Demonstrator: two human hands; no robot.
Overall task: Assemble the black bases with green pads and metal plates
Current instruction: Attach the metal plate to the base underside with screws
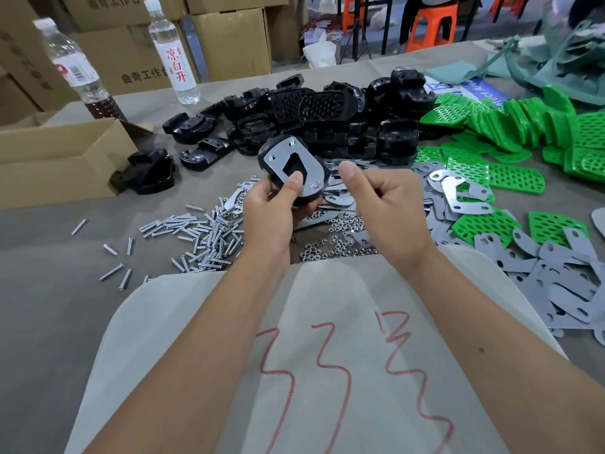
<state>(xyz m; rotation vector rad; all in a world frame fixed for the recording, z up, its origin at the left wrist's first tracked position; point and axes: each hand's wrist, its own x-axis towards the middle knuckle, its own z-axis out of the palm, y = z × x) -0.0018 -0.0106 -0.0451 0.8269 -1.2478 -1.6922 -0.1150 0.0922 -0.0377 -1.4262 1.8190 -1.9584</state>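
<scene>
— Item one, far left of your fingers?

— Open cardboard box [55, 155], with two water bottles [172, 50] behind it. Loose bolts [203, 234] lie under and left of my left hand [271, 208].

— Left hand, pose?

— Forearm coming up from my lap, palm turned toward me, fingers curled round a black base [278, 158] held tilted above the table [49, 257]. A metal plate [294, 165] lies flat on the base's upper face; my thumb presses on the plate near its central cut-out. One nut [315, 184] sits at the plate's near corner, just right of my thumb.

— Right hand?

— Right hand [383, 204] raised level with the left, just beside the base but not touching it. Fingers clenched, thumb up. Whether anything small sits inside the fist, I cannot tell.

— Stock beyond the fingers?

— Pile of black bases [327, 116] behind both hands. Loose nuts [334, 244] beneath and between my wrists.

— To the right?

— Spare metal plates [458, 194] right of my right hand, a grey stack [563, 283] nearer me, green pads [523, 142] beyond them.

— Edges, open room?

— Bare cloth to the lower left, past the scattered bolts. The table's near edge is covered by my pale lap cloth [314, 322], marked in red.
</scene>
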